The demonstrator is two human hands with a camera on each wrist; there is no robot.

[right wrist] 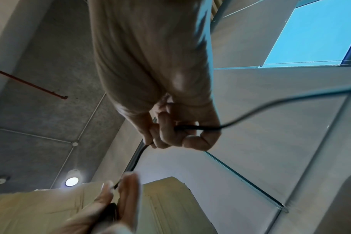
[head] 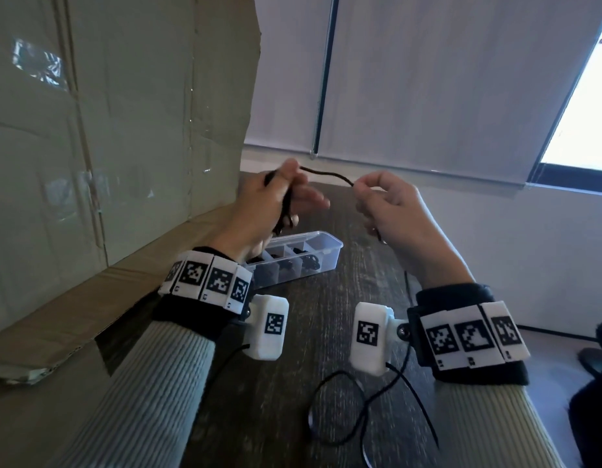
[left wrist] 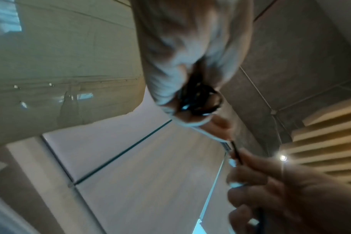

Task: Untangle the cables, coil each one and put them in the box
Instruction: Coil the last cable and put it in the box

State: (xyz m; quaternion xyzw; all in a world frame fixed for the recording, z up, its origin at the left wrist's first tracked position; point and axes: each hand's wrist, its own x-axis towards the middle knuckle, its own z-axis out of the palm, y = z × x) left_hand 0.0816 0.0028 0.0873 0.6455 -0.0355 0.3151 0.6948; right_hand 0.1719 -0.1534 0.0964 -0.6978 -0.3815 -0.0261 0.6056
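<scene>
A black cable (head: 326,173) runs taut between my two hands above the dark table. My left hand (head: 289,189) holds a small coil of it, looped over the fingers and pinned by the thumb; the left wrist view shows that coil (left wrist: 200,98) bunched in the palm. My right hand (head: 360,188) pinches the cable between thumb and forefinger. The right wrist view shows the cable (right wrist: 190,127) passing through the curled fingers, with its tail trailing off to the right. The clear plastic compartment box (head: 330,246) lies open under my left hand, with dark coiled cables in several compartments.
A big cardboard box (head: 124,130) stands along the left side, touching the table. Thin black leads (head: 336,410) from the wrist cameras loop over the near part of the table (head: 326,315). A white wall and blinds close the far side.
</scene>
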